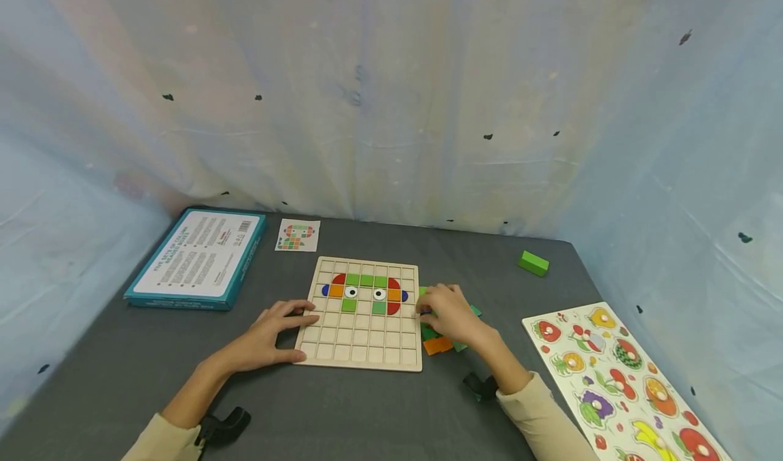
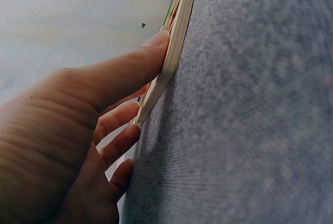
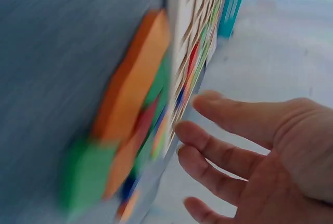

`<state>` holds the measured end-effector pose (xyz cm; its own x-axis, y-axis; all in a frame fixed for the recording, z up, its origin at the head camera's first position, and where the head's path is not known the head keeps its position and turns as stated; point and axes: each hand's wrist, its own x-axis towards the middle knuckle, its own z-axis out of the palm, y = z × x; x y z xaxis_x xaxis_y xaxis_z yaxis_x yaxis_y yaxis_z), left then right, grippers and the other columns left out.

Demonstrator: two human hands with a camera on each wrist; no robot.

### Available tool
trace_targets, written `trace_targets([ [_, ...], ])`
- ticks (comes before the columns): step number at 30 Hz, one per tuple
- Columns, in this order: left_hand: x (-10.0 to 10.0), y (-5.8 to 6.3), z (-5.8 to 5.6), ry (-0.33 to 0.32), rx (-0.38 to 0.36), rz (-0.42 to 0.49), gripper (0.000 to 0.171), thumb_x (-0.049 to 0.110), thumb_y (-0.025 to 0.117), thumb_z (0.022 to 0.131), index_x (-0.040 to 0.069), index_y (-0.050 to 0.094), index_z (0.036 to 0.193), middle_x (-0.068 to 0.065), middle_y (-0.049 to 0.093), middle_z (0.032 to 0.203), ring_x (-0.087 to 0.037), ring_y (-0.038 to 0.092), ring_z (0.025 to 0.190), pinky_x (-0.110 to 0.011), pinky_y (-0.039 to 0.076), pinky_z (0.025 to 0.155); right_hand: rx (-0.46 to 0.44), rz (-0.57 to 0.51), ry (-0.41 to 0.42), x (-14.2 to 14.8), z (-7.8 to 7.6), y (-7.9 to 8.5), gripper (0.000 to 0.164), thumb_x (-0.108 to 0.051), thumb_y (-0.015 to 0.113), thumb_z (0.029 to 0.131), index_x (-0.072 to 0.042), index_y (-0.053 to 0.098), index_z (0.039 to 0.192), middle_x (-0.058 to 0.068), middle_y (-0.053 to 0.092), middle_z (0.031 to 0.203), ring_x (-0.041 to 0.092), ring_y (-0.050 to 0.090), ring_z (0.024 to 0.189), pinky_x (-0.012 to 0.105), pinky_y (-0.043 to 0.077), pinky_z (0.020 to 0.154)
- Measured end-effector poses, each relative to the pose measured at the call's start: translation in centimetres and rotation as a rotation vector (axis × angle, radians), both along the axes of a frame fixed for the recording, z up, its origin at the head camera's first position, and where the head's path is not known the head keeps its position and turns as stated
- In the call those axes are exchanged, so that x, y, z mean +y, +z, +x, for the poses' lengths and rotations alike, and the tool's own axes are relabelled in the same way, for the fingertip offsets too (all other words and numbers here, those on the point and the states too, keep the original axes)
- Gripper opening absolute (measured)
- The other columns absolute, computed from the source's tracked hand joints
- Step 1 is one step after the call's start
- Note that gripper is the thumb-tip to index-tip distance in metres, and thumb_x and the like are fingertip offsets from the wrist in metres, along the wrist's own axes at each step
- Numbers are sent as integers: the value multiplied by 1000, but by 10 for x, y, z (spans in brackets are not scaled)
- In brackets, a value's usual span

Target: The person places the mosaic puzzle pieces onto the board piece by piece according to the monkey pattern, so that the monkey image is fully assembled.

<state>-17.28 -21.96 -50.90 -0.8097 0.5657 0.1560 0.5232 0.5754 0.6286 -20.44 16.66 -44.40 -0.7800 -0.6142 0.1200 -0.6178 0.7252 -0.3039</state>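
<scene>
A wooden grid board (image 1: 361,353) lies mid-table, bearing a pattern of coloured pieces in its upper half, with two eye pieces (image 1: 351,292). My left hand (image 1: 269,335) rests at the board's left side. Its thumb (image 2: 132,65) touches the rim near the front corner, and the spread fingers lie along the left edge. Over the board's right edge hovers my right hand (image 1: 451,313), fingers loosely bent. In the right wrist view, nothing shows between its thumb and fingers (image 3: 208,143). Below it, loose orange (image 3: 130,83) and green pieces (image 3: 88,174) lie heaped beside the board, partly hidden and blurred.
A small pattern card (image 1: 298,235) lies behind the board. At the back left is a teal box (image 1: 198,253). A green block (image 1: 533,264) sits at the back right, and a fruit puzzle board (image 1: 612,369) lies along the right side.
</scene>
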Motion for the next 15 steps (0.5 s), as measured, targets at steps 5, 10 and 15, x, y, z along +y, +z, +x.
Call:
trace_targets([
  [5,0,1,0,4,0,0,68,46,78,84,14,59,141,-7,44,148,-33,37,131,-61,27,96,-118,-28,-86,29,2,-9,12,-14,82,83,-10,74,92,-6,53,73,9,45,69,40,33,75],
  [10,0,1,0,6,4,-2,68,46,77,85,15,59,142,-7,44,148,-32,38,131,-61,27,96,-155,-81,-70,39,2,-16,12,-15,81,83,-12,70,87,-8,52,74,6,44,65,34,31,68],
  [15,0,0,0,6,4,-11,68,47,77,84,15,59,142,-7,44,148,-32,38,131,-61,28,96,-212,-71,-69,46,4,-19,14,-14,80,84,-12,66,86,1,54,84,12,47,73,33,35,69],
])
